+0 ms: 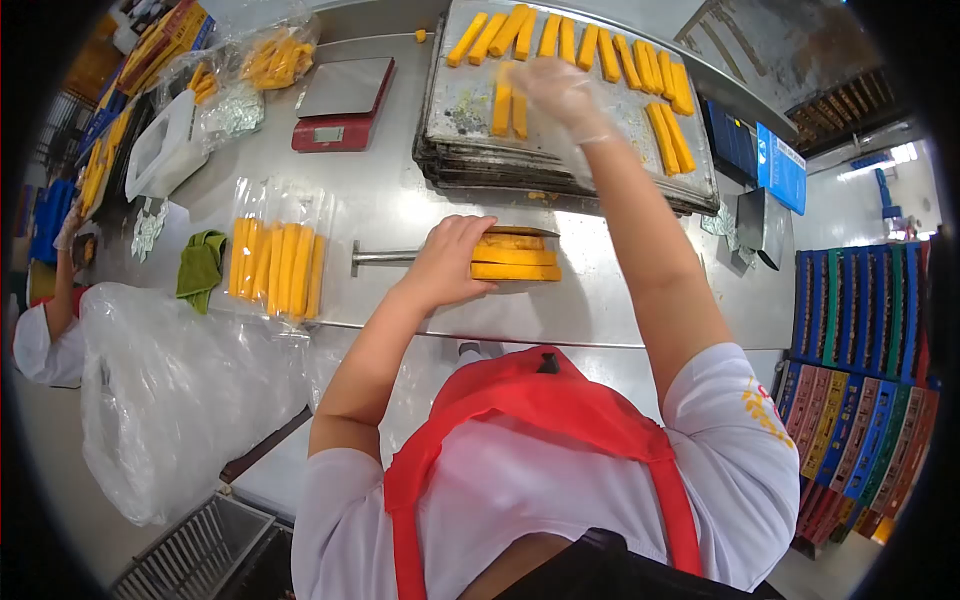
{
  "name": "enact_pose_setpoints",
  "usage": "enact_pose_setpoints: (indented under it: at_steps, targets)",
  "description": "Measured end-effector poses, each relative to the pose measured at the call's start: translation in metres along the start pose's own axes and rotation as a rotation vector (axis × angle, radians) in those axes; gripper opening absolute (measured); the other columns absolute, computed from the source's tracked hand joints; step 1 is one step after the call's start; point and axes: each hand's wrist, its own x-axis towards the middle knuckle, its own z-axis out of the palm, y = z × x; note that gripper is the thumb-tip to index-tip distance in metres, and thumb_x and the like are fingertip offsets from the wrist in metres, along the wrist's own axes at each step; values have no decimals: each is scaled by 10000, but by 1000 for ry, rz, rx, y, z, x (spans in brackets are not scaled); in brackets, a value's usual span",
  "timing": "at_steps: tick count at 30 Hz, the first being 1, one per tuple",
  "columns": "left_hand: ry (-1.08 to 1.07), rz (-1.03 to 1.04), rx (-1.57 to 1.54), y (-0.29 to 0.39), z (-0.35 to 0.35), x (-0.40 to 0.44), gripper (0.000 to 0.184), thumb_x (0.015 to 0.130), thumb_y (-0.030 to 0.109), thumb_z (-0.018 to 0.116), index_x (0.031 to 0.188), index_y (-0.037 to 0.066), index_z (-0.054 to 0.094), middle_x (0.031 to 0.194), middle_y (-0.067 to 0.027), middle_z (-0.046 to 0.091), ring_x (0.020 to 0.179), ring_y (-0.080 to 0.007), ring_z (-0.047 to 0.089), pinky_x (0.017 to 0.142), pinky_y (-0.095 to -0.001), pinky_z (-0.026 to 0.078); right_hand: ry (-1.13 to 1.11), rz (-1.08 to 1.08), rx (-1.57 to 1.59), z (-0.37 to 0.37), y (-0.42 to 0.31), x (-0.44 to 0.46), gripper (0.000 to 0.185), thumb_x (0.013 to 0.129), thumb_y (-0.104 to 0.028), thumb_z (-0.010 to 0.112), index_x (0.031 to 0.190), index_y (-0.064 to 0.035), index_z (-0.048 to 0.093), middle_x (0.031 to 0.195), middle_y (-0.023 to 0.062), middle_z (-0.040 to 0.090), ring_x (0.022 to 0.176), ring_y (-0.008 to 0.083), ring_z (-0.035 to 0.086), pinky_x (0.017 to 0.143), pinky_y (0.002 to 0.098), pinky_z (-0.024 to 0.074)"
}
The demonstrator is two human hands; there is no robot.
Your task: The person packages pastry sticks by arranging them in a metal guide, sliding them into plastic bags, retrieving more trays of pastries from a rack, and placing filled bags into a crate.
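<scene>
My left hand [458,262] is wrapped round the left end of a small stack of yellow sticks [515,270] on the steel table. A metal tool with a rod handle [385,256] lies beside that hand, its far part partly hidden. My right hand [555,92], in a clear glove and blurred by motion, is over the stacked metal trays [465,165], close to two yellow sticks [502,112]. More yellow sticks [610,55] lie in rows on the top tray. Whether the right fingers hold anything is unclear.
A red scale [335,133], a clear bag of yellow sticks [275,265] and a green cloth [201,262] are on the left. At the far left is another person's gloved hand [70,225]. Blue boxes [780,168] stand right of the trays.
</scene>
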Motion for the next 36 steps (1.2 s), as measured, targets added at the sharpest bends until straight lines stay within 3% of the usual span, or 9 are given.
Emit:
enact_pose_setpoints:
  at_steps: [6, 13, 16, 21, 26, 28, 31, 33, 36]
  targets:
    - [5, 0, -2, 1, 0, -2, 833, 504, 206, 809, 1214, 48, 403, 1126, -157, 482, 1061, -342, 421, 931, -407, 342, -7, -113, -591, 51, -25, -23, 259, 783, -277, 548, 854, -52, 656, 928, 181, 626, 832, 319, 611, 743, 387, 482]
    - [18, 8, 89, -5, 5, -3, 861, 518, 264, 799, 1248, 73, 385, 1116, -152, 488, 1063, -327, 430, 922, -401, 354, 229, -312, -502, 72, -18, -31, 191, 744, -183, 586, 862, -40, 633, 828, 198, 614, 781, 315, 607, 678, 395, 477]
    - [7, 16, 53, -7, 6, -3, 934, 520, 273, 801, 1301, 71, 331, 1114, -169, 502, 1047, -344, 444, 924, -400, 354, 495, -566, -97, 48, 21, -30, 278, 741, -247, 627, 910, -26, 625, 800, 170, 613, 724, 225, 595, 637, 360, 462]
    - [-20, 14, 51, -10, 7, -3, 1048, 504, 249, 819, 1358, 68, 238, 1161, -185, 479, 1082, -354, 420, 956, -404, 333, -442, -48, 459, -36, 92, -103, 326, 738, -212, 682, 1005, -31, 635, 895, 66, 633, 774, 139, 581, 698, 272, 472]
    - [-93, -35, 20, 2, -3, 2, 1064, 505, 236, 819, 1369, 80, 218, 1159, -176, 480, 1081, -350, 421, 962, -399, 332, -210, -112, 357, 9, 162, -173, 244, 726, -162, 700, 919, -19, 651, 865, 80, 633, 742, 147, 596, 656, 277, 480]
    - [-131, -48, 17, 2, -4, 2, 1065, 506, 231, 819, 1371, 82, 214, 1158, -173, 481, 1079, -348, 422, 962, -399, 333, 141, -179, 125, 24, 169, -186, 203, 729, -148, 693, 887, -27, 649, 838, 98, 617, 753, 205, 588, 685, 296, 476]
    - [-123, -13, 25, 0, -2, 5, 1056, 511, 258, 812, 1369, 78, 224, 1131, -173, 503, 1068, -341, 427, 944, -398, 341, 163, -293, -28, 36, 160, -186, 197, 737, -138, 676, 898, -30, 639, 846, 127, 593, 798, 263, 570, 732, 315, 467]
    - [-118, -28, 28, 2, 1, 6, 1072, 501, 256, 818, 1373, 82, 219, 1125, -181, 503, 1061, -347, 431, 938, -403, 344, 106, -255, 294, 63, 154, -183, 198, 753, -113, 645, 929, -26, 627, 865, 142, 578, 833, 288, 556, 767, 337, 458]
    - [-130, -6, 32, 3, 4, 9, 1087, 494, 253, 823, 1373, 62, 212, 1128, -192, 498, 1055, -357, 436, 938, -402, 347, 161, -317, 243, 91, 142, -182, 198, 811, -93, 604, 992, -17, 617, 876, 109, 604, 831, 201, 579, 778, 298, 463]
